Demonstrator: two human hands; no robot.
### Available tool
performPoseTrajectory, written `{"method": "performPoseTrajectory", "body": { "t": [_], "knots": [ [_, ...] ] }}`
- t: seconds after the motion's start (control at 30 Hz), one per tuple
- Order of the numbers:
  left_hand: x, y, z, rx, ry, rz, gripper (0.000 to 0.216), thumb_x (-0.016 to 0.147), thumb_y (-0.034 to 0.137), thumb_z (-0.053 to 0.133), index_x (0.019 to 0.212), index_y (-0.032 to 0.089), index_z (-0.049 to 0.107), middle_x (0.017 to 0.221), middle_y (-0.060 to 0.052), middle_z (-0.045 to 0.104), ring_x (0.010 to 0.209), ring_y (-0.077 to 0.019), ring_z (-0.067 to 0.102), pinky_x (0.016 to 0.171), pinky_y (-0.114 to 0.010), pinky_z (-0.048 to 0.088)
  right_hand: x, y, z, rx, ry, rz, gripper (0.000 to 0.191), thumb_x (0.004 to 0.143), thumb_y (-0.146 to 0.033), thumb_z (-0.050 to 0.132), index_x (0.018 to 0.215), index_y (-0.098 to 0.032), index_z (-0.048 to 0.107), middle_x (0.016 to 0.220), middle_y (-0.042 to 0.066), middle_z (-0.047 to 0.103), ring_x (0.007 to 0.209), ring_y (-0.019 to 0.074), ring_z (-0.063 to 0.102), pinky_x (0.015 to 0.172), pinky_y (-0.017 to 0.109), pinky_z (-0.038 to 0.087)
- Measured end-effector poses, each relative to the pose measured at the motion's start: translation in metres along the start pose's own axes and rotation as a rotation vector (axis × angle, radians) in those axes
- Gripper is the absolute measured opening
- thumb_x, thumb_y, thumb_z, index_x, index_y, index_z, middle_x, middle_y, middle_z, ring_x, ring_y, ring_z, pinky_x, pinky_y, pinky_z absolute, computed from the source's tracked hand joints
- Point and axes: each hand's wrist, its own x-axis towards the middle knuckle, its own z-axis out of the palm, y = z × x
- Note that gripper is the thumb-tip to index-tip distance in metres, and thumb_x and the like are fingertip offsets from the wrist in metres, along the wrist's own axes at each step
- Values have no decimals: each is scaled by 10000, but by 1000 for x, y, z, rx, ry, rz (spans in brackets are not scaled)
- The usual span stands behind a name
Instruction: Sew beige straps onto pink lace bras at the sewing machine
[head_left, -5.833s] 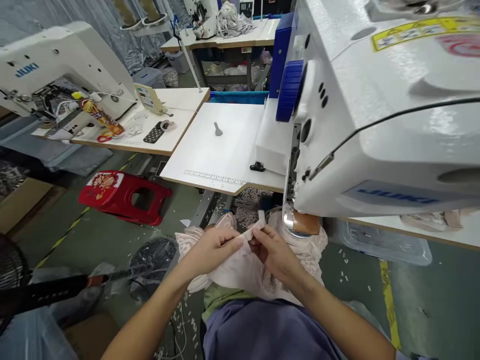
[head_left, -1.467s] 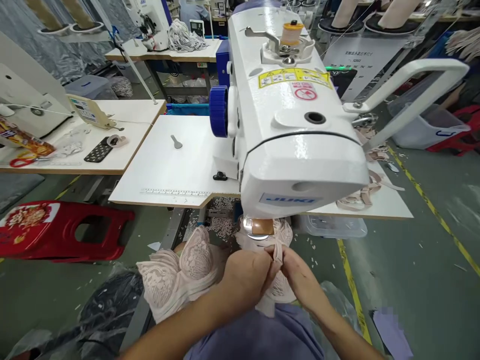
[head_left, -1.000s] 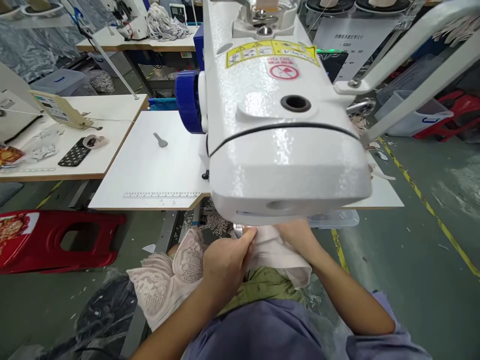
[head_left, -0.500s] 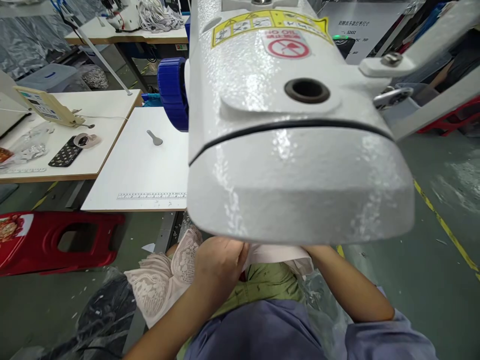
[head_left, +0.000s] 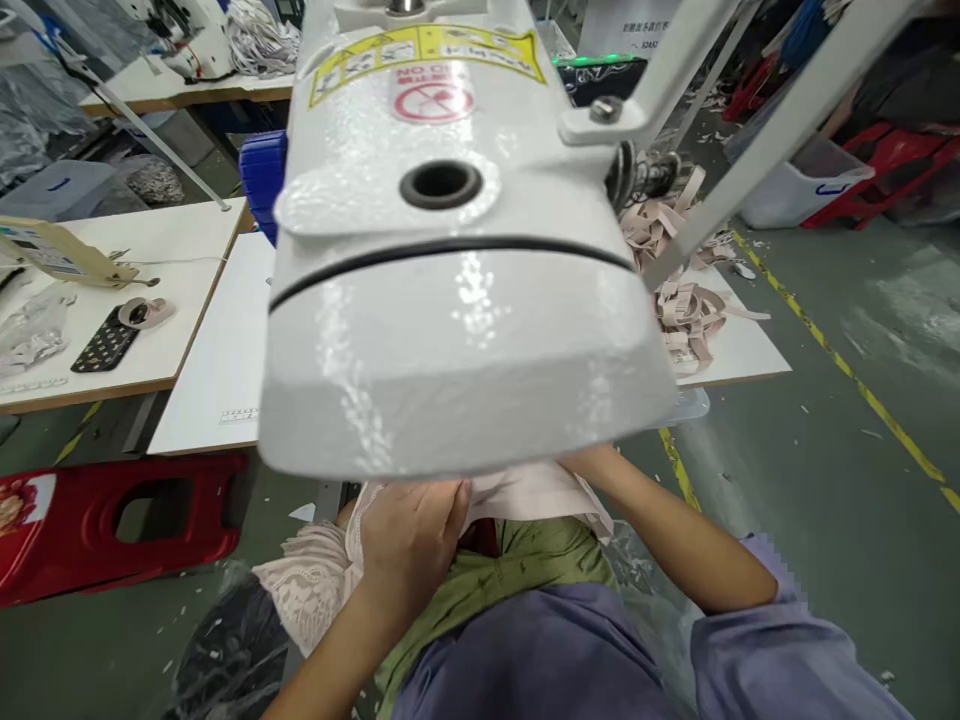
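Observation:
A pale pink lace bra (head_left: 300, 590) hangs over my lap at the left and runs under the head of a white sewing machine (head_left: 465, 370). My left hand (head_left: 416, 530) is closed on the bra's fabric just below the machine head, thumb against the fingers. At the other side, my right hand (head_left: 589, 462) reaches beneath the machine by the smooth pink part of the garment; its fingers are hidden. The needle area is out of sight behind the machine head.
Pink straps (head_left: 686, 310) lie heaped on the table to the right. A red stool (head_left: 202, 535) stands at the left. On the left table are a patterned phone (head_left: 105, 342), a tape roll (head_left: 154, 312) and a beige control panel (head_left: 64, 250).
My view has turned right, so the machine appears further left and the heap of straps shows. Less of the bra's lace cups is visible beside my left hand, which stays on the fabric.

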Motion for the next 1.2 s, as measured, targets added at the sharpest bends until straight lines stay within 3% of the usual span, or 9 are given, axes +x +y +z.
{"method": "performPoseTrajectory", "body": {
  "t": [0.3,0.57,0.73,0.87,1.2],
  "knots": [
    [-7,-9,4,-66,28,-35,252,995,225,473,910,168,703,672,-16,747,566,-150,644,598,-267,403,-4,-3,-1,25,-25,20,143,860,-290,552,732,-240,591,564,-35,520,561,150,497,551,266,421],
    [-3,0,8,-128,34,-45,257,997,227,459,940,163,701,742,-27,768,590,-163,657,603,-294,409,-8,-15,-11,46,4,31,217,838,-350,555,651,-253,502,544,-18,515,560,161,466,525,275,399],
    [6,8,7,-133,9,-31,349,1017,242,387,863,184,695,571,6,681,507,-167,585,539,-322,346,-7,-6,-10,23,32,38,280,829,-349,574,605,-249,438,523,-23,464,545,152,437,501,262,413],
    [10,14,6,-189,70,-27,340,1010,229,396,852,172,692,508,18,605,471,-173,532,515,-326,313,-7,1,-11,3,24,33,280,847,-359,580,625,-240,456,532,-31,460,548,145,440,506,255,431],
    [9,17,2,-240,107,-27,329,1020,231,389,935,138,694,559,7,660,476,-164,579,513,-310,362,-7,13,-11,94,1,71,190,847,-389,589,762,-219,599,585,-22,527,556,148,470,527,269,430]
  ]
}}
